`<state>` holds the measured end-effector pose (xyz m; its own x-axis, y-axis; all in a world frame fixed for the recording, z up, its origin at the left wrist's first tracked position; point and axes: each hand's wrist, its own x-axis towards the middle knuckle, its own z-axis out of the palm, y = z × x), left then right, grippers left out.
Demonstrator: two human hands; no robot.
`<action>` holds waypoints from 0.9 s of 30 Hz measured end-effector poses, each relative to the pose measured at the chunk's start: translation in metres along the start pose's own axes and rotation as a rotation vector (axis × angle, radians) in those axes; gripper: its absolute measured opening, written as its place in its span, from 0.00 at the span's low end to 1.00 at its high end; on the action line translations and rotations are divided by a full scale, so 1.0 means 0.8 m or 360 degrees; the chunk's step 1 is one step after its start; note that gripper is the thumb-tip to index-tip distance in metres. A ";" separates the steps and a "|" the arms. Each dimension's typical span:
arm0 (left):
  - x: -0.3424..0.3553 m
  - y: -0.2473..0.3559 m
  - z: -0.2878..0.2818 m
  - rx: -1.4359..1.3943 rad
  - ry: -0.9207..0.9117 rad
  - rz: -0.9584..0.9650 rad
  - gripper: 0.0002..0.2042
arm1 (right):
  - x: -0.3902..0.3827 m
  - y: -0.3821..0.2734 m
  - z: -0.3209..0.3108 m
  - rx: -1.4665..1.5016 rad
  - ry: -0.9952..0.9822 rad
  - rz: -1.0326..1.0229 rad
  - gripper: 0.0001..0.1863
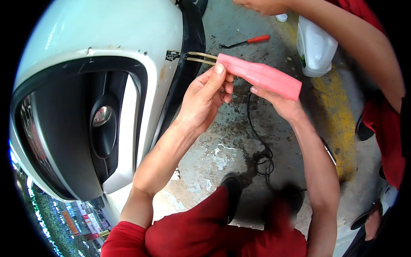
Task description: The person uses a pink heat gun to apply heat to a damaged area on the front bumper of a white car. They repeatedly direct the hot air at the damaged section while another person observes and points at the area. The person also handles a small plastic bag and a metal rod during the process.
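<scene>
A pink hot stapler (261, 73) with two brass prongs points left, level with the corner of a white car bumper (158, 34). A small wavy staple (185, 55) shows at the prong tips, in front of the bumper's dark edge trim. Beside it, the bumper has a black damaged patch (172, 55). My left hand (207, 88) is closed at the stapler's front end, thumb against its body and fingers curled beneath. Under the rear of the handle, my right hand (280, 103) grips the tool, most of its fingers hidden behind it.
A black cord (266, 160) hangs from the tool and coils on the stained concrete floor. A red-handled pry tool (258, 38) lies beyond. A white plastic jug (316, 47) stands near another person's arm (342, 30) at upper right. More legs and feet show along the right.
</scene>
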<state>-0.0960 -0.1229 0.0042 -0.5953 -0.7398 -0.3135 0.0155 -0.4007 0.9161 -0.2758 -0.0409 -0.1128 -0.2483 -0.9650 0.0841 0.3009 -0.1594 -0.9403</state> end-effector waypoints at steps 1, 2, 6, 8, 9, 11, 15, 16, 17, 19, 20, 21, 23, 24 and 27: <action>0.001 0.000 -0.004 0.0013 0.0002 -0.0006 0.17 | 0.003 0.004 0.001 0.0083 -0.0003 -0.0031 0.23; 0.004 0.000 -0.005 0.0038 0.0010 -0.0019 0.17 | 0.007 0.009 0.001 0.0048 0.0016 0.0012 0.22; 0.011 -0.001 -0.012 0.0145 0.0044 -0.0007 0.20 | 0.031 0.032 -0.002 0.0000 -0.0053 -0.0114 0.18; 0.015 -0.003 -0.014 0.0218 0.0034 0.0017 0.26 | 0.039 0.042 -0.006 -0.0045 -0.0077 -0.0095 0.17; 0.016 -0.003 -0.016 0.0243 0.0034 0.0019 0.27 | 0.042 0.045 -0.009 -0.0094 -0.0095 -0.0146 0.16; 0.019 -0.002 -0.018 0.0272 -0.0011 0.0047 0.29 | 0.054 0.051 -0.015 -0.0210 -0.0167 -0.0213 0.17; 0.021 0.000 -0.021 0.0381 -0.0030 0.0077 0.30 | 0.068 0.057 -0.016 -0.0189 -0.0199 -0.0248 0.14; 0.021 0.000 -0.021 0.0390 -0.0045 0.0090 0.31 | 0.070 0.057 -0.017 -0.0131 -0.0217 -0.0215 0.13; 0.021 0.000 -0.021 0.0386 -0.0043 0.0088 0.31 | 0.072 0.058 -0.016 -0.0138 -0.0212 -0.0251 0.13; 0.022 -0.001 -0.022 0.0351 -0.0032 0.0113 0.30 | 0.076 0.059 -0.014 -0.0149 -0.0219 -0.0319 0.13; 0.024 -0.001 -0.022 0.0360 -0.0013 0.0098 0.30 | 0.078 0.060 -0.014 -0.0161 -0.0210 -0.0298 0.13; 0.024 -0.001 -0.022 0.0351 -0.0001 0.0091 0.30 | 0.079 0.060 -0.015 -0.0165 -0.0206 -0.0270 0.13; 0.025 -0.001 -0.023 0.0336 0.0015 0.0079 0.30 | 0.082 0.062 -0.015 -0.0164 -0.0216 -0.0255 0.13; 0.025 -0.001 -0.023 0.0329 0.0016 0.0074 0.30 | 0.085 0.063 -0.016 -0.0159 -0.0228 -0.0269 0.13; 0.028 -0.002 -0.024 0.0245 0.0013 0.0098 0.28 | 0.089 0.069 -0.017 -0.0101 -0.0243 -0.0261 0.14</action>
<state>-0.0939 -0.1489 -0.0093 -0.5902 -0.7651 -0.2574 -0.0720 -0.2677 0.9608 -0.2895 -0.1155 -0.1632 -0.1452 -0.9484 0.2820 0.2082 -0.3079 -0.9283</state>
